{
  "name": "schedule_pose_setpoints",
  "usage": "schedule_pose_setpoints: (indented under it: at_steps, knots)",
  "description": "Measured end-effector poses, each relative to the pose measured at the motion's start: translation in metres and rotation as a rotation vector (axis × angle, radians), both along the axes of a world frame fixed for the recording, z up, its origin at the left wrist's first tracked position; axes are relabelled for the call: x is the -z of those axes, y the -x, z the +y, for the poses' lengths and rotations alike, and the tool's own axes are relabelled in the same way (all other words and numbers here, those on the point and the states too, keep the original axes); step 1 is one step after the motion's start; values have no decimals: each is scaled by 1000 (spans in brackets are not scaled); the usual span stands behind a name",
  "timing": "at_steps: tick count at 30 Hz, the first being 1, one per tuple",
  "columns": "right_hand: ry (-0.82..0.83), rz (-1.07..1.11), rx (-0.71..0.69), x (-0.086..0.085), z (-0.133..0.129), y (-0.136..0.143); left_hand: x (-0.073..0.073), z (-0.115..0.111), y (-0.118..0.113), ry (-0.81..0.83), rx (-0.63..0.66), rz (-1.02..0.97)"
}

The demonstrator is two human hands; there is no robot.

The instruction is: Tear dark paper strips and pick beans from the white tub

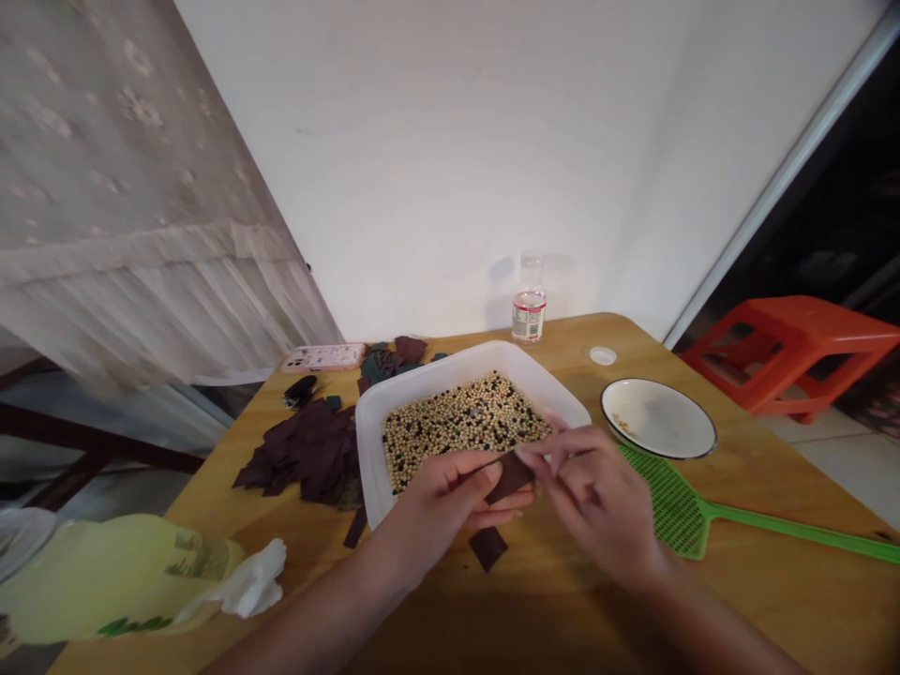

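My left hand [450,497] holds a small dark brown piece [511,476] between thumb and fingers, over the near right edge of a white tub [372,441]. My right hand [597,487] pinches the upper right corner of the same piece with its fingertips. Many small beige and dark beads [457,422] lie in the tub. Another dark square [487,547] rests on the wooden table [562,609] below my hands. A pile of dark brown pieces [309,450] lies left of the tub, with green and brown ones [383,364] behind it.
Behind the tub are a phone [323,357] and a clear bottle [529,314]. To the right lie a white lid [603,355], a white plate [657,417] and a green fly swatter [679,502]. A yellowish container [133,572] and crumpled tissue [253,581] are front left. An orange stool [808,342] stands beyond.
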State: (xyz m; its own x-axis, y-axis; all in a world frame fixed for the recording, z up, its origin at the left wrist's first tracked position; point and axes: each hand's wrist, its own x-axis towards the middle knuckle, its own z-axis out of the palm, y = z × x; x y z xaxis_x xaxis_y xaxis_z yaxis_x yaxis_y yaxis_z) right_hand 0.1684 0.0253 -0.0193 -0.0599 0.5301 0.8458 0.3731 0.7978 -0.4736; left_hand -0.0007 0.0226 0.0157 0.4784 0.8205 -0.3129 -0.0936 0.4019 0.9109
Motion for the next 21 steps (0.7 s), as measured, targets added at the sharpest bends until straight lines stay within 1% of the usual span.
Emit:
schedule_pose_setpoints:
  at_steps: [2, 3, 5, 7, 11, 17, 21]
  knots:
    - [48, 122, 19, 1, 2, -3, -2, 1, 1, 20, -25, -22]
    - [72, 136, 9, 1, 3, -4, -3, 1, 1, 25, -36, -31]
    - [113, 77, -30, 1, 3, -5, -4, 0, 2, 19, -44, -46]
    - [131, 4, -40, 2, 3, -5, -4, -1, 2, 8, -30, -48]
    - [61, -7, 24, 1, 3, -6, -2, -2, 2, 8, 10, -34]
    - [58, -75, -20, 0, 2, -9, -3, 3, 4, 23, -19, -68]
    - [47, -46, -16, 0, 0, -9, -6, 1, 4, 8, -12, -63]
